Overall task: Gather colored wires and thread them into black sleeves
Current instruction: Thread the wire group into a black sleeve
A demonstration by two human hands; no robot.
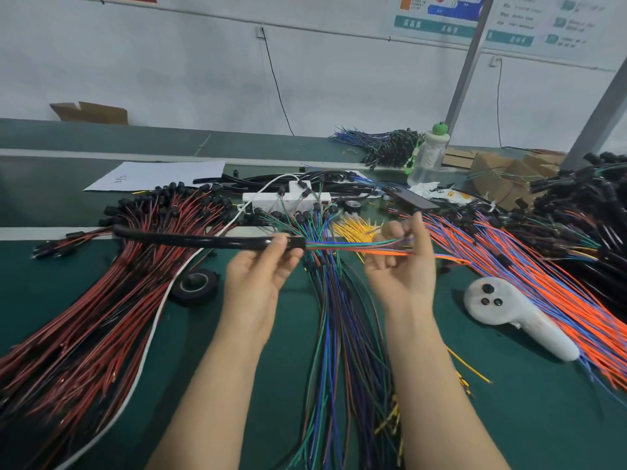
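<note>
My left hand point(261, 266) grips the right end of a long black sleeve point(190, 238) that lies level above the table and points left. A thin bundle of coloured wires point(353, 247), green, blue, red and orange, runs from the sleeve's mouth to my right hand point(402, 262), which pinches it between thumb and fingers. The orange and blue tail of the bundle sticks out to the right past that hand. How far the wires reach inside the sleeve is hidden.
Red-black wires point(112, 300) fan out on the left, green-blue wires point(339, 334) in the middle, orange-blue wires point(543, 283) on the right. A tape roll point(194, 286), a white controller point(519, 317), a power strip point(288, 198), a phone point(412, 198), yellow wires point(354, 228) and a bottle point(426, 157) lie around.
</note>
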